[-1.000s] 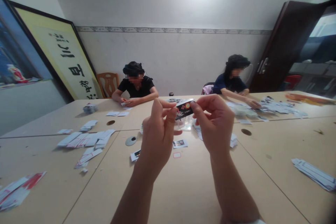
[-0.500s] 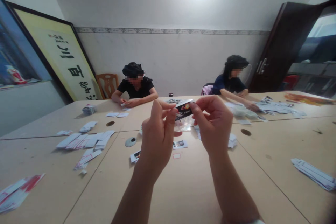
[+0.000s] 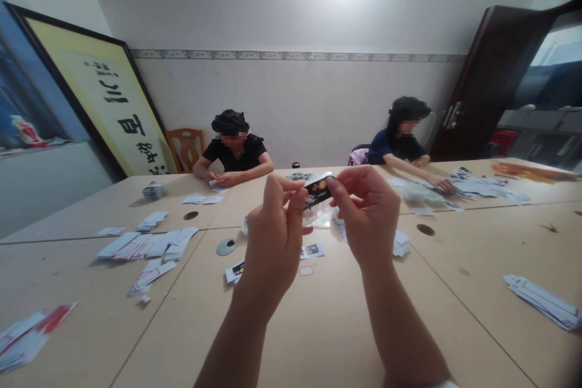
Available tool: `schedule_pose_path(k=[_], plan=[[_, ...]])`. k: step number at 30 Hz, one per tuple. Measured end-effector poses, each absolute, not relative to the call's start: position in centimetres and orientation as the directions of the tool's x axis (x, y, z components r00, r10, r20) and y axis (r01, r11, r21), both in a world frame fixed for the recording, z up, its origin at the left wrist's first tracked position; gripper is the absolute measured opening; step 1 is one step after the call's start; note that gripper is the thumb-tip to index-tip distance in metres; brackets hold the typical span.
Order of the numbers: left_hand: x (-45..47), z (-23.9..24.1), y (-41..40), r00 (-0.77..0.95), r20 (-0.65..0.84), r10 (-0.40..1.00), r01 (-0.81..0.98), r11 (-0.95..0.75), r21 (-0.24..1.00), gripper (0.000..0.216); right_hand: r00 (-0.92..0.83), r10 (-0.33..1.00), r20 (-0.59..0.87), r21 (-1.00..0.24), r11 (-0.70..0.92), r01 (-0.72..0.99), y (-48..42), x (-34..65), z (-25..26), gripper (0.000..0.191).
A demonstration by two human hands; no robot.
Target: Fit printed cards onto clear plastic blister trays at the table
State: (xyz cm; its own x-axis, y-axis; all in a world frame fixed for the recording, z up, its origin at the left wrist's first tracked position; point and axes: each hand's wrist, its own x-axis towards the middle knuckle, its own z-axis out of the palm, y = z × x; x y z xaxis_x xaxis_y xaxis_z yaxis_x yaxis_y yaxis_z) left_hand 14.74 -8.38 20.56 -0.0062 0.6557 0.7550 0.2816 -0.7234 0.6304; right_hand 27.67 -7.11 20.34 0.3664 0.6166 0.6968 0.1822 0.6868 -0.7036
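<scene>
**Both hands pinch a black printed card above the table**

The left hand (image 3: pixel 276 227) pinches the left end of the black printed card (image 3: pixel 318 191) between thumb and forefinger. The right hand (image 3: pixel 367 209) grips the other end the same way, its thumb pressed on the front. The card sits between the two hands, raised above the pale wooden table (image 3: pixel 318 333) and tilted so that its right end is the higher. Clear plastic (image 3: pixel 324 218) shows just behind and below it; whether the fingers hold that too, I cannot tell.

Beneath the hands, a small printed slip (image 3: pixel 313 250) lies on the table, partly covered by the left hand, with a red-outlined label (image 3: pixel 306 270) just in front of it. Other printed slips (image 3: pixel 234 271) stick out beside the left wrist, near a grey disc (image 3: pixel 226 246). White papers (image 3: pixel 401 244) show just beyond the right wrist.

Farther left, overlapping white slips (image 3: pixel 152 244) spread across the table, and a neat stack (image 3: pixel 154 191) stands behind them. A bundle of long folded papers (image 3: pixel 543 302) lies near the right edge.

Across the table, a co-worker in black (image 3: pixel 234 154) leans over a small piece held in the fingers. At the right, another co-worker (image 3: pixel 395 148) reaches one hand to a loose paper pile (image 3: pixel 486 187).
</scene>
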Motion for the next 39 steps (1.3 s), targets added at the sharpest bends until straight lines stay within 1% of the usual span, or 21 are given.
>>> schedule_pose_path(k=[4,8,13,17,23,25,28,32,36,39], plan=[[14.6,20.3,-7.9,-0.029,0.798,0.603,0.377,-0.732,0.567,0.013,0.346,0.641,0.685,-0.722,0.66,0.207,-6.7,27.9,20.4,0.014],[14.6,20.1,-7.8,0.001,0.818,0.575,0.446,-0.733,0.514,0.012,0.336,0.65,0.682,-0.729,0.641,0.238,-6.6,28.1,20.4,0.015],[14.8,20.1,-8.0,-0.051,0.792,0.608,0.447,-0.696,0.563,0.014,0.317,0.635,0.704,-0.71,0.642,0.288,-6.6,28.0,20.4,0.016],[15.1,20.1,-8.1,-0.057,0.777,0.627,0.427,-0.688,0.587,0.016,0.319,0.609,0.726,-0.688,0.641,0.341,-6.5,28.0,20.4,0.016],[14.8,20.5,-7.9,-0.074,0.765,0.64,0.353,-0.701,0.62,0.02,0.301,0.598,0.743,-0.666,0.612,0.427,-6.5,28.3,20.4,0.021],[14.4,20.5,-7.7,-0.052,0.755,0.654,0.316,-0.706,0.633,0.021,0.284,0.626,0.726,-0.683,0.61,0.401,-6.5,28.5,20.5,0.021],[13.9,20.5,-7.3,-0.018,0.733,0.68,0.236,-0.71,0.664,0.022,0.26,0.67,0.695,-0.717,0.621,0.317,-6.6,28.7,20.6,0.021],[13.4,20.6,-7.1,0.037,0.675,0.737,0.106,-0.674,0.731,0.026,0.222,0.709,0.67,-0.741,0.656,0.143,-6.4,29.2,20.7,0.018],[13.0,20.8,-7.3,0.078,0.617,0.783,0.02,-0.62,0.784,0.029,0.131,0.755,0.643,-0.756,0.652,-0.051,-6.1,30.0,20.7,0.014],[12.8,20.8,-7.3,0.096,0.579,0.81,-0.004,-0.581,0.814,0.033,0.119,0.768,0.629,-0.762,0.64,-0.101,-6.0,30.2,20.7,0.012]])
